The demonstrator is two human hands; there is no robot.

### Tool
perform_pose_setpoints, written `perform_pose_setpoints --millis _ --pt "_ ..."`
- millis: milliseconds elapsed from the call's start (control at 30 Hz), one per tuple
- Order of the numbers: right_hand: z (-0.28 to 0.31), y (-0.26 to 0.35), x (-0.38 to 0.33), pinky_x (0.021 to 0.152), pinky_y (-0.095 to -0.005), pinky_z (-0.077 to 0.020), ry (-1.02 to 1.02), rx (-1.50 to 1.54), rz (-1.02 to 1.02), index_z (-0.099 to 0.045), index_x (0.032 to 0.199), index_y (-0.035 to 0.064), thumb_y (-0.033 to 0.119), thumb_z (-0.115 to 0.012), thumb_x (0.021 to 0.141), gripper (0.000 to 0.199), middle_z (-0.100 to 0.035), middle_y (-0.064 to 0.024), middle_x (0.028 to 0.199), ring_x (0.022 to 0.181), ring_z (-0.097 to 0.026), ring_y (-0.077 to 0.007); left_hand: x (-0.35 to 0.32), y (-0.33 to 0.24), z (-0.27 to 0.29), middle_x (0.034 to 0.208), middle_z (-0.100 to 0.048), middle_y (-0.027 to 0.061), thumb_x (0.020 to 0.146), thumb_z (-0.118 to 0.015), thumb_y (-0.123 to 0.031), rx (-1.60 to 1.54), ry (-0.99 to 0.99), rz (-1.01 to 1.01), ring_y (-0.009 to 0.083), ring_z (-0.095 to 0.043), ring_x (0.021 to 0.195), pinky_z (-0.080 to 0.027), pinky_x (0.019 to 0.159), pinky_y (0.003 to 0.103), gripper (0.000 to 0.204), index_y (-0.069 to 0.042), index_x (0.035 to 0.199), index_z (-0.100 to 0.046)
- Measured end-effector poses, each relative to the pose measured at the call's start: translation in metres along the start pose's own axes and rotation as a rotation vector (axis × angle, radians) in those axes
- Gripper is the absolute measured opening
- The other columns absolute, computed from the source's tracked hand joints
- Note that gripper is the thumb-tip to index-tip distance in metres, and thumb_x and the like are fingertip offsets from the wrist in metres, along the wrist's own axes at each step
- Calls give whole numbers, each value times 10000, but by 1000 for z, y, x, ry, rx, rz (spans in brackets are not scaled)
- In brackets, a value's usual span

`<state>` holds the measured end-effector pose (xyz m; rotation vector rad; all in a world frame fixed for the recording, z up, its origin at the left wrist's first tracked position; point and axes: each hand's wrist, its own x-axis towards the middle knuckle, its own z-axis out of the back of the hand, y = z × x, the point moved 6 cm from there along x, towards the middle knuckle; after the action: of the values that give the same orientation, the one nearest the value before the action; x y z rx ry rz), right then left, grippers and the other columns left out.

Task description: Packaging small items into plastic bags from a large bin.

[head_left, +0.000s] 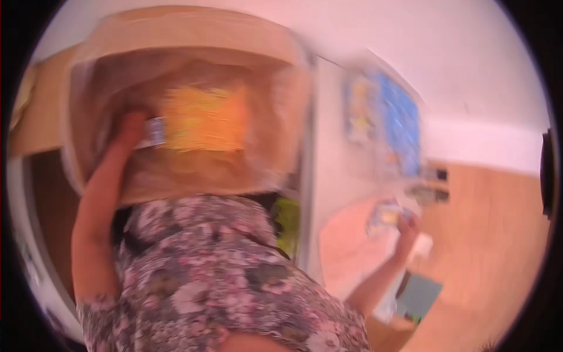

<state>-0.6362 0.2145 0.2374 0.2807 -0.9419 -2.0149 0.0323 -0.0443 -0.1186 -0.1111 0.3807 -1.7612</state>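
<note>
Motion blurs the whole view. My left hand [132, 126] reaches into a large cardboard box lined with clear plastic [182, 56]. It is closed at the left end of a yellow-orange packet [205, 120], beside a white striped label [157, 132]. The fingertips are smeared, and whatever lies under the packet is hidden. Far to the right, my right hand [409, 226] is closed at the edge of a small pale packet with blue and yellow patches [386, 217]. That packet is over a pink sheet-like surface [349, 232].
Right of the box runs a pale tabletop [334, 158]. A blue patterned package [399, 120] and a yellow-and-white one [359, 111] lie toward its back. A grey-green box [420, 296] stands at the lower right, above a wooden floor [487, 234]. Something bright green [286, 223] shows beside my clothing.
</note>
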Motion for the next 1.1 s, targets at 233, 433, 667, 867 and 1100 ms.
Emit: perform_pose_setpoints --millis 233,433,667,867,1100 --pt "36 -79 -30 520 -210 -402 -32 67 -369 -634 856 9 94 -656 743 143 -591 4 684 595 -527 -61 12 -2 21 926 -611 144 527 -724 -53 -64 26 -35 328 -572 905 -454 778 414 430 -61 939 -599" --pt "41 -114 -10 600 -283 -463 -215 -497 2 -634 892 16 117 -644 741 182 -635 -54 775 652 -582 -164 -8 21 20 945 -619 138 635 -664 -66 -43 -172 -92 323 -569 921 -437 844 403 317 -71 950 -626" --pt "-108 121 -51 653 -279 -458 -299 -208 667 -616 809 -22 2 -560 798 62 -626 -82 798 729 -553 -151 3 -56 70 791 -633 114 569 -761 -78 -316 -25 -65 243 -589 710 -470 663 350 247 -25 774 -634" --pt "-389 246 -127 694 -399 -478 796 -214 765 -589 963 13 260 -653 774 317 -588 -184 1017 830 -584 -364 -12 -108 91 680 -590 4 635 -759 -21 -961 225 -272 75 -524 652 -441 607 258 203 -3 772 -610" --pt "-471 257 -113 571 -454 -460 923 -189 801 -609 821 1 251 -550 838 257 -588 -222 694 620 -584 -392 -16 -107 89 734 -613 -13 702 -714 -27 -1268 410 -210 53 -525 691 -450 628 250 167 4 842 -628"
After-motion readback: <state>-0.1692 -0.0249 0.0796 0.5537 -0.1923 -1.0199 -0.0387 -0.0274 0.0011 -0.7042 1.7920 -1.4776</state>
